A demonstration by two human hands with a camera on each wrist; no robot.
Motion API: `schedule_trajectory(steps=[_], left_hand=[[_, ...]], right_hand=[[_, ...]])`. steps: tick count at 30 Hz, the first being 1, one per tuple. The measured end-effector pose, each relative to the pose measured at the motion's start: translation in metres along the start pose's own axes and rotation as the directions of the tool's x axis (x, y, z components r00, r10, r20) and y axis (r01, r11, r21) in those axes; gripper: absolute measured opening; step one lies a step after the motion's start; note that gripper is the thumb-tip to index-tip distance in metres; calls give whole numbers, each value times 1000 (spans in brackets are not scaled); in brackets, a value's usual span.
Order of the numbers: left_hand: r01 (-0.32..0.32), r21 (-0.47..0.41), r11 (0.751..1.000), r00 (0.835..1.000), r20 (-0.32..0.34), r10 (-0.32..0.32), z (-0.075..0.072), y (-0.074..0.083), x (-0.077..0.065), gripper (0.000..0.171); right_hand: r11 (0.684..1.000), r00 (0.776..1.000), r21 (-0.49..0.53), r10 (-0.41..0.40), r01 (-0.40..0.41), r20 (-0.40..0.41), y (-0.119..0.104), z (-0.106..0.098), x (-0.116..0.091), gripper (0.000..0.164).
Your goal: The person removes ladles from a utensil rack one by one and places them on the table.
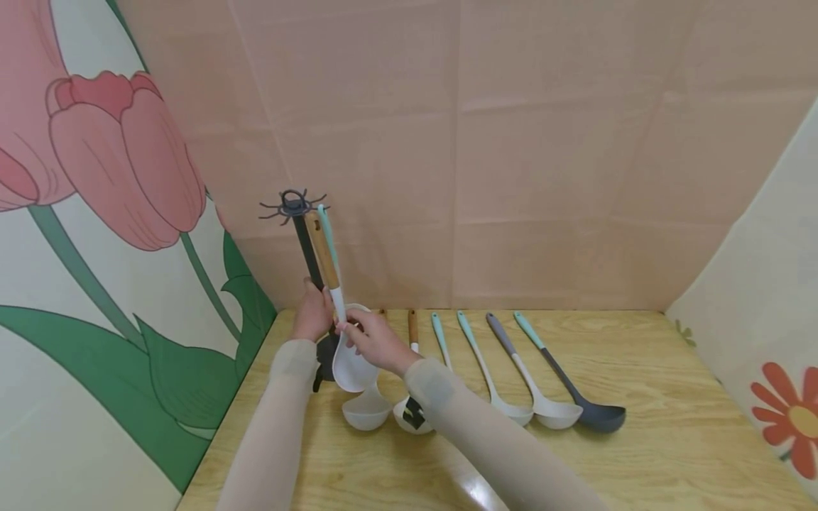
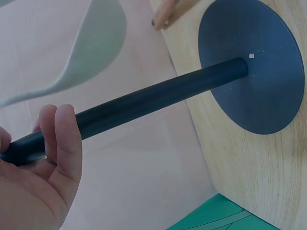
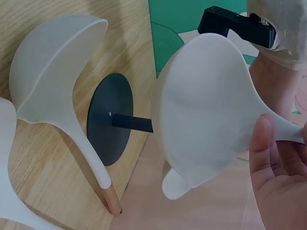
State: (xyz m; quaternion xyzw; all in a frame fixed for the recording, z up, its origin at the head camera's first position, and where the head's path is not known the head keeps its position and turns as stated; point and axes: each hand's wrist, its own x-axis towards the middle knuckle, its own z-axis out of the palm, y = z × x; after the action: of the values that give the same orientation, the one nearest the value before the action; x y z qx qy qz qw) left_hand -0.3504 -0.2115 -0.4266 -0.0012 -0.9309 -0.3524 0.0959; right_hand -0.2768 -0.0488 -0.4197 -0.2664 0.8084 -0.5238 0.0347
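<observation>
My left hand (image 1: 313,314) grips the black pole (image 1: 307,248) of a utensil stand, which has a ring of hooks (image 1: 294,206) on top. In the left wrist view the pole runs down to a round black base (image 2: 273,100). My right hand (image 1: 382,344) pinches the neck of a white ladle (image 1: 354,369), its wooden handle (image 1: 322,252) pointing up beside the hooks. Behind it, a teal-handled ladle (image 1: 328,231) stands upright at the hooks; its bowl (image 2: 98,45) shows in the left wrist view. Whether the wooden handle touches a hook I cannot tell.
Several ladles lie in a row on the wooden table (image 1: 652,454): white ones with wooden (image 1: 412,326) or teal handles (image 1: 466,330), one with a grey-purple handle (image 1: 500,333), and a dark ladle (image 1: 601,417) at the right end. A pink backdrop (image 1: 543,177) stands behind.
</observation>
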Motion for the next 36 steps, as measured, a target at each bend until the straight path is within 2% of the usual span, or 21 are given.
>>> schedule_trajectory(steps=[6,16,19,27,30,36], left_hand=[[2,-5,1000,1000,9,-2,1,-2,1,61],[-45,3,999,999,-29,45,-1,0,-3,56],[-34,1,999,999,-16,34,-1,0,-3,56],[50,-50,998,997,63,-47,-2,2,-1,60],[30,-41,999,998,50,-28,-2,2,-2,58],[-33,-22,999,999,-17,33,-1,0,-2,51]], right_hand=[[1000,1000,-3,-10,10,1,2,-1,-3,26],[999,1000,-32,-17,17,4,6,0,-7,21],[1000,1000,-23,-10,10,-3,5,-2,-9,21],[998,1000,-55,-13,12,-19,10,-5,-15,21],[998,1000,-59,-3,2,-16,14,-6,-17,23],[999,1000,-37,18,-19,-26,22,-6,-20,27]])
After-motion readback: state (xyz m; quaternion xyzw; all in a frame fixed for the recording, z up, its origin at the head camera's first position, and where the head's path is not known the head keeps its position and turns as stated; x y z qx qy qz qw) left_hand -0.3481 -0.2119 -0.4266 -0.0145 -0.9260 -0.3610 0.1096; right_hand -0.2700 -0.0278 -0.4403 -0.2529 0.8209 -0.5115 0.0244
